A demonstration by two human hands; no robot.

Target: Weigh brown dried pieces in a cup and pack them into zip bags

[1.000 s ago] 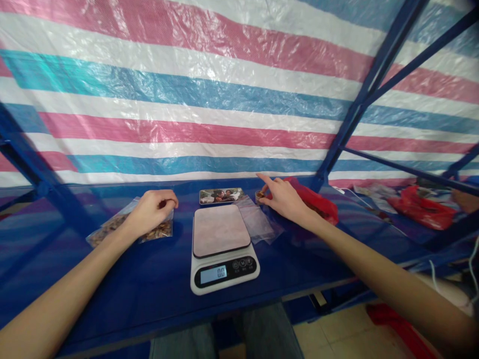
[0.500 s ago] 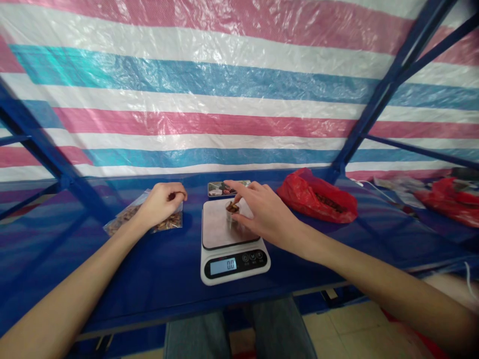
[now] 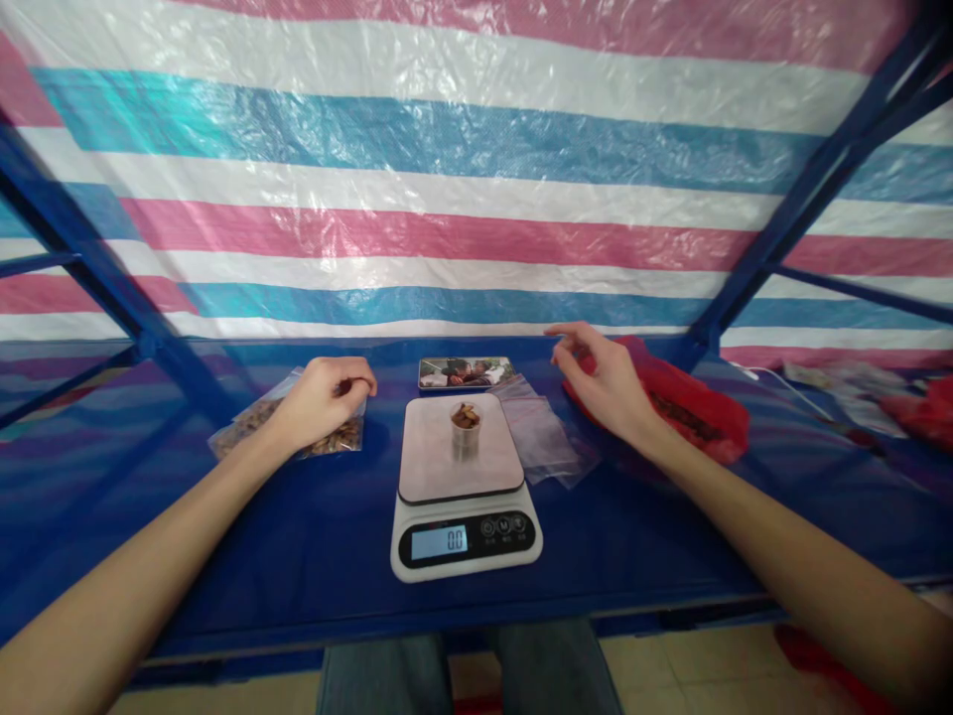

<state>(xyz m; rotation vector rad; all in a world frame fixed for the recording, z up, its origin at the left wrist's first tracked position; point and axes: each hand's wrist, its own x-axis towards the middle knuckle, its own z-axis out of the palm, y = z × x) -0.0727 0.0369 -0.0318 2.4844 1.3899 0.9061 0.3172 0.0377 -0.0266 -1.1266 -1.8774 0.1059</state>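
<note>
A white kitchen scale (image 3: 424, 467) stands in front of me, its display reading 0.0. On its plate sits a small clear cup (image 3: 467, 447) filled with brown dried pieces (image 3: 466, 415). My left hand (image 3: 328, 397) rests over a clear zip bag (image 3: 257, 422) of similar brown pieces, its fingers curled around something dark that I cannot make out. To the right of the scale, my right hand (image 3: 600, 377) hovers at the near left side of a red plastic bag (image 3: 722, 417), fingers loosely apart and nothing seen in them. Dark brown pieces (image 3: 685, 417) show in that bag's opening.
Flat clear zip bags (image 3: 547, 437) lie beside the scale on the blue tabletop (image 3: 313, 556). Behind the scale lies a phone (image 3: 466, 372) with a lit picture. Blue frame posts (image 3: 789, 199) and a striped plastic sheet (image 3: 447, 238) bound the back. Another red bag (image 3: 923, 407) lies far right.
My right hand has left the cup on the scale and moved right to the red bag, uncovering the clear zip bags. My left hand stays over its bag. The display still reads 0.0.
</note>
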